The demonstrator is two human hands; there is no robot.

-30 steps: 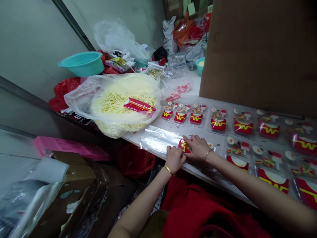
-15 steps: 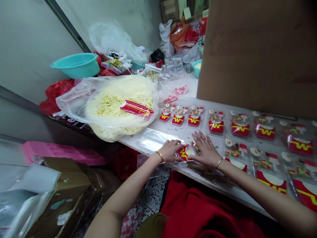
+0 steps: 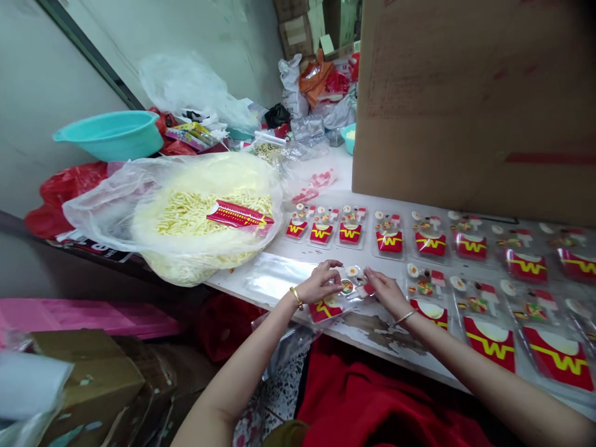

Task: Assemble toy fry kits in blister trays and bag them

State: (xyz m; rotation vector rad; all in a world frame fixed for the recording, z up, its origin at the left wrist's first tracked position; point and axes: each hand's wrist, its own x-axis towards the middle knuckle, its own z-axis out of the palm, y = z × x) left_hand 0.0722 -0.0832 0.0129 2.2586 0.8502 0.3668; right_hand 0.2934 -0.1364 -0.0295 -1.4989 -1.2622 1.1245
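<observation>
At the table's front edge, a clear plastic blister pack [image 3: 326, 309] lies tilted between my hands. A red fries box with a yellow W shows at its lower end, and small toy food pieces, one like a fried egg, sit at its upper end. My left hand [image 3: 318, 285], with a gold bangle, is closed on the pack's left side, fingers curled over it. My right hand [image 3: 387, 294] pinches the right edge near a red-and-white piece; its fingertips are partly hidden. Clear plastic bags [image 3: 274, 279] lie flat just left of my left hand.
Similar filled packs [image 3: 431, 239] stand in rows to the right. A large plastic bag of pale yellow fries-like sticks [image 3: 186, 211], with a red printed card [image 3: 239, 215] on top, stands left. Behind are a turquoise basin [image 3: 112, 135] and a large cardboard box [image 3: 465, 112].
The pack has turned so its toy food end points away from me. My right hand went from spread flat to pinching its edge. The view has shifted right.
</observation>
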